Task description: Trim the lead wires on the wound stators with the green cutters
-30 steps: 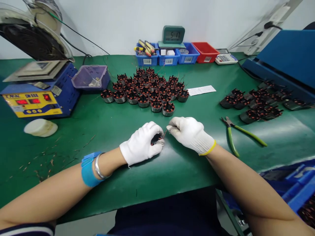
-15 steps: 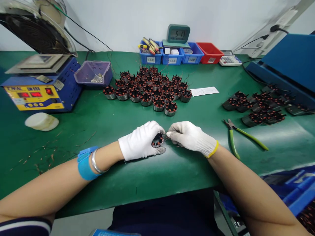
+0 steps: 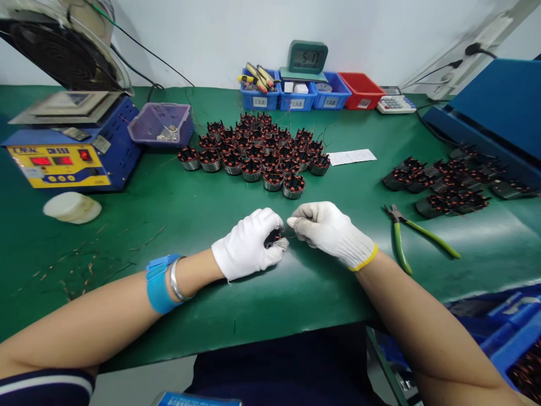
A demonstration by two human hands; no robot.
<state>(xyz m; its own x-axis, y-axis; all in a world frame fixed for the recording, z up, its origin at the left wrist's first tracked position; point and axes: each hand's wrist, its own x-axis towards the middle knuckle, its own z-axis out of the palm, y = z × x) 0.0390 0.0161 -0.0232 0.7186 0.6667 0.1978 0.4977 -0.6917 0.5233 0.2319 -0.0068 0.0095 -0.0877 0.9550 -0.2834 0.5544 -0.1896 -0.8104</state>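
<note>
In my gloved left hand [image 3: 253,245] is a motor stator [image 3: 273,239], a dark ring with copper windings, held on its side and mostly covered by the fingers. My gloved right hand [image 3: 323,230] is just to the right, thumb and fingertips pinched together. A thin wire [image 3: 291,237] spans the small gap between the hands and runs to the right fingertips; its far end is hidden. Beyond the hands, several more stators [image 3: 293,186] stand grouped upright on the green table.
Green-handled cutters [image 3: 399,225] lie open at the right, before another group of stators [image 3: 452,200]. Wire scraps [image 3: 88,268] and a white round block [image 3: 72,207] are at the left, near a blue-and-yellow machine [image 3: 71,163]. Small bins [image 3: 260,100] line the back.
My left hand has shifted slightly right and turned the stator, so its open face shows less. My right hand has risen slightly and stays pinched.
</note>
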